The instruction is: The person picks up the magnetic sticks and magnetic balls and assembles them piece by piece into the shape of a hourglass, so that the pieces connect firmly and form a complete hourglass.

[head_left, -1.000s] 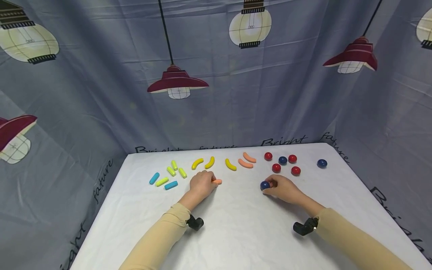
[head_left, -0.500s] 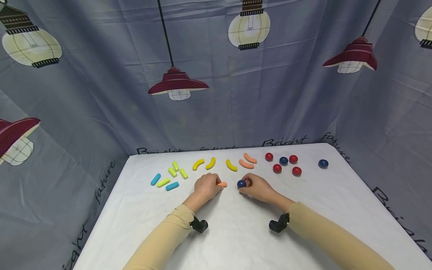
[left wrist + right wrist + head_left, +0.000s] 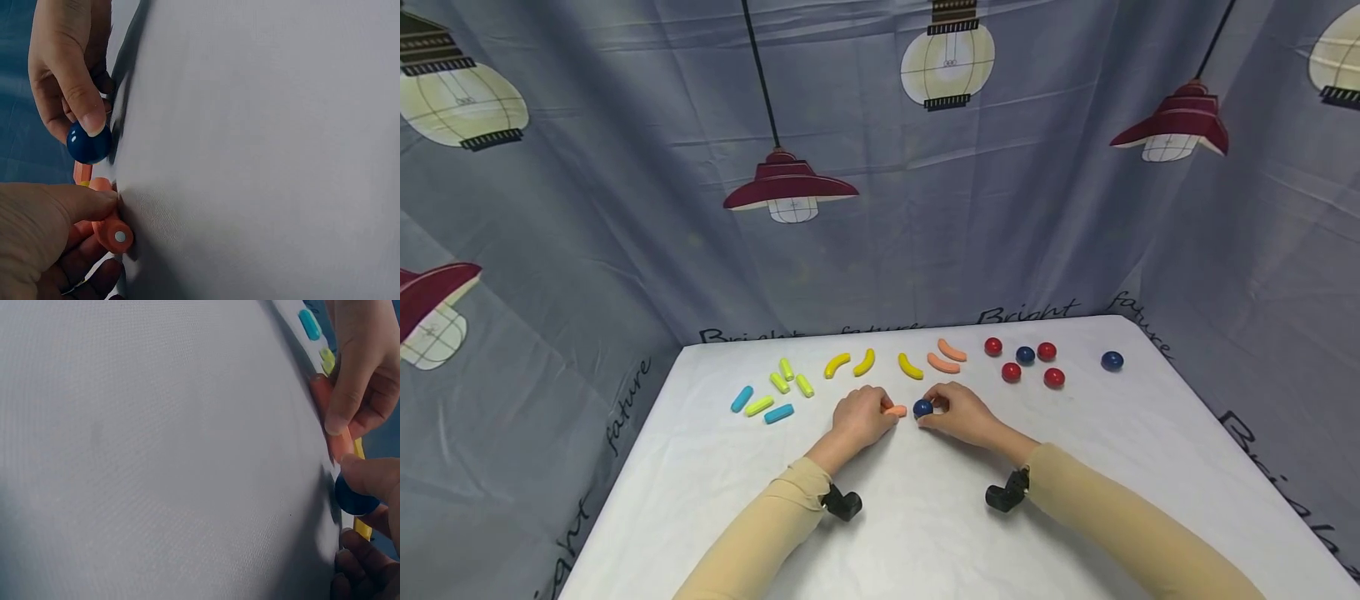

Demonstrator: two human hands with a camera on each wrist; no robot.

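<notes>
In the head view the left hand [image 3: 857, 417] pinches an orange piece [image 3: 898, 411] near the middle of the white table. Just right of it, the right hand [image 3: 962, 414] holds a dark blue ball [image 3: 922, 407] between thumb and fingers, a small gap from the orange piece. The left wrist view shows the blue ball [image 3: 89, 144] under the right thumb and the orange piece [image 3: 114, 232], with a white dot on its end, under the left thumb. In the right wrist view the ball [image 3: 355, 495] lies close to the end of the orange piece [image 3: 321, 394].
Behind the hands on the table [image 3: 910, 533] lie yellow curved pieces [image 3: 910, 367] and orange curved pieces [image 3: 943, 363]. Red balls [image 3: 1011, 372] and blue balls [image 3: 1112, 361] are at the right, blue sticks [image 3: 778, 414] and green sticks [image 3: 759, 406] at the left. A printed curtain [image 3: 880, 267] hangs behind.
The right hand has moved left with the blue ball, close to the left hand. The left hand has shifted slightly right with the orange piece.
</notes>
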